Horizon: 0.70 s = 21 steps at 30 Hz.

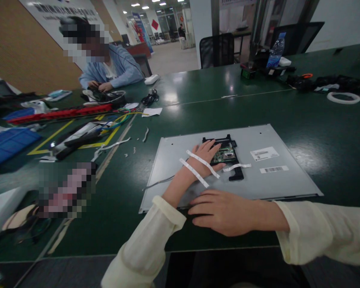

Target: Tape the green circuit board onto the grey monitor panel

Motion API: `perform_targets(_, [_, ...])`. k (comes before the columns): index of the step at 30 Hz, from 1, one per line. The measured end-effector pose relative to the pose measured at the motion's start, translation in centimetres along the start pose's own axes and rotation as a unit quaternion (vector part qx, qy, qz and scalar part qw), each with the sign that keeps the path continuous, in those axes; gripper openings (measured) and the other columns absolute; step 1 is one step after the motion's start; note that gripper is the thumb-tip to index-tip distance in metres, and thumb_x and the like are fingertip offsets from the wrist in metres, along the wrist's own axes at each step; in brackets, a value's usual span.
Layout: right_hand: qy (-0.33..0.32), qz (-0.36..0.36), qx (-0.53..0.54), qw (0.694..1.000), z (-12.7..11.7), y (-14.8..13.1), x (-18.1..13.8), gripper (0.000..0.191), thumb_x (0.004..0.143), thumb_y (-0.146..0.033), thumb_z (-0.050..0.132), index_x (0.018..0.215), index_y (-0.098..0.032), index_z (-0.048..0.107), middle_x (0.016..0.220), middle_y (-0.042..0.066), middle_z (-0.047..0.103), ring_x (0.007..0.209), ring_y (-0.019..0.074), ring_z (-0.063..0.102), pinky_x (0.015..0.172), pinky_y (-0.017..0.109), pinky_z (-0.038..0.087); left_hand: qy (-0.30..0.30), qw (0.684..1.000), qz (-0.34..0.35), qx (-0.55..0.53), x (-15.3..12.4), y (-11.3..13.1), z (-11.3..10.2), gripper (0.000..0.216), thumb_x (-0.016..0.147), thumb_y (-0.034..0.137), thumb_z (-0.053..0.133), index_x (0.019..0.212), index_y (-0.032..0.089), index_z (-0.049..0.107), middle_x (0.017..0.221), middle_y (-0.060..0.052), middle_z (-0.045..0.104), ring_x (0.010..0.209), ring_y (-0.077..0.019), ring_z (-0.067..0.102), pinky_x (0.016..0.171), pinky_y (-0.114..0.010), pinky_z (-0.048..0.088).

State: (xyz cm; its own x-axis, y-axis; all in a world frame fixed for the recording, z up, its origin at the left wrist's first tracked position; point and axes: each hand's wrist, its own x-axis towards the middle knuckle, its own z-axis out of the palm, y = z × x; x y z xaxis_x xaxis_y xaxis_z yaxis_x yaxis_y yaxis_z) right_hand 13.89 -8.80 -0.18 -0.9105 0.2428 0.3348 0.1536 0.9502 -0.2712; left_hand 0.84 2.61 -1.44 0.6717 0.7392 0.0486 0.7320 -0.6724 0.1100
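Right hand (222, 213) lies palm-down at the near edge of the gray panel (252, 140), fingers loosely apart, pointing left. Left hand (201, 158) extends forward, fingers spread over the black-framed board (225, 154); panel lies flat on green surface (198, 98), long axis left-right.

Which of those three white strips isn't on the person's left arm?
The rightmost white strip, lying across the black bracket; the other two white strips cross the left hand and wrist.

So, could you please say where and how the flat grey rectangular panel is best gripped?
Probably hold the panel by its left edge and right edge, approaching from both sides: it lies wide and flat on the green tabletop, with both edges uncovered by hands.
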Motion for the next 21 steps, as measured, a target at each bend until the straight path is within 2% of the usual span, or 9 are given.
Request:
perform_targets(2, [0.019, 0.040, -0.001, 0.999, -1.5, -0.1, -0.8, 0.025, 0.089, -0.016, 0.044, 0.105, -0.015, 0.063, 0.110, 0.006, 0.064, 0.103, 0.0171, 0.056, 0.093, 0.032, 0.042, -0.005, 1.000, 0.001, -0.001, -0.1, 0.1, -0.3, 0.069, 0.085, 0.058, 0.045, 0.141, 0.020, 0.031, 0.150, -0.013, 0.028, 0.137, -0.0309, 0.025, 0.108, -0.052, 0.023])
perform_targets(5, [0.094, 0.179, -0.002, 0.979, -4.3, 1.2, -3.1, 0.025, 0.088, -0.017, 0.045, 0.103, -0.018, 0.064, 0.102, 0.006, 0.066, 0.094, 0.0166, 0.059, 0.084, 0.032, 0.046, -0.010, 1.000, 0.004, -0.002, -0.1, 0.3, -0.7, 0.068, 0.086, 0.055, 0.046, 0.141, 0.018, 0.032, 0.150, -0.013, 0.028, 0.136, -0.0309, 0.026, 0.107, -0.050, 0.025])
perform_targets(8, [0.165, 0.346, 0.018, 0.923, -6.2, 4.3, -6.3, 0.023, 0.089, -0.021, 0.044, 0.100, -0.020, 0.064, 0.099, 0.005, 0.066, 0.088, 0.0158, 0.061, 0.073, 0.029, 0.048, -0.005, 1.000, 0.009, -0.004, -0.1, 0.4, -0.7, 0.068, 0.086, 0.054, 0.047, 0.141, 0.017, 0.032, 0.149, -0.014, 0.029, 0.136, -0.0315, 0.027, 0.107, -0.049, 0.026])
perform_targets(11, [0.171, 0.439, 0.044, 0.881, -6.2, 7.4, -9.1, 0.024, 0.089, -0.028, 0.045, 0.098, -0.019, 0.065, 0.100, 0.006, 0.064, 0.087, 0.0174, 0.060, 0.071, 0.030, 0.048, -0.005, 1.000, 0.012, -0.006, -0.1, 0.4, -0.6, 0.070, 0.085, 0.056, 0.047, 0.141, 0.016, 0.032, 0.149, -0.015, 0.029, 0.135, -0.0322, 0.028, 0.106, -0.050, 0.026])
perform_targets(13, [0.153, 0.460, 0.051, 0.873, -5.6, 8.4, -10.1, 0.025, 0.088, -0.033, 0.046, 0.095, -0.020, 0.066, 0.097, 0.006, 0.063, 0.084, 0.0183, 0.059, 0.072, 0.033, 0.047, -0.003, 1.000, 0.014, -0.006, -0.1, 0.3, -0.5, 0.069, 0.085, 0.055, 0.047, 0.141, 0.017, 0.032, 0.148, -0.015, 0.029, 0.135, -0.0319, 0.028, 0.106, -0.050, 0.026])
perform_targets(16, [0.124, 0.455, 0.083, 0.878, -4.7, 8.7, -10.3, 0.030, 0.088, -0.040, 0.046, 0.092, -0.020, 0.068, 0.096, 0.007, 0.061, 0.079, 0.0181, 0.058, 0.070, 0.034, 0.046, 0.002, 1.000, 0.013, -0.006, -0.1, 0.2, -0.4, 0.069, 0.086, 0.055, 0.046, 0.141, 0.017, 0.033, 0.149, -0.015, 0.029, 0.135, -0.0314, 0.028, 0.107, -0.049, 0.025])
perform_targets(21, [0.130, 0.414, 0.077, 0.898, -3.9, 8.3, -9.8, 0.026, 0.086, -0.042, 0.051, 0.088, -0.023, 0.068, 0.098, 0.007, 0.059, 0.092, 0.0212, 0.055, 0.081, 0.038, 0.044, -0.001, 1.000, 0.010, -0.012, -0.1, 0.3, -0.5, 0.070, 0.084, 0.056, 0.048, 0.141, 0.016, 0.032, 0.149, -0.014, 0.030, 0.135, -0.0317, 0.028, 0.107, -0.049, 0.026])
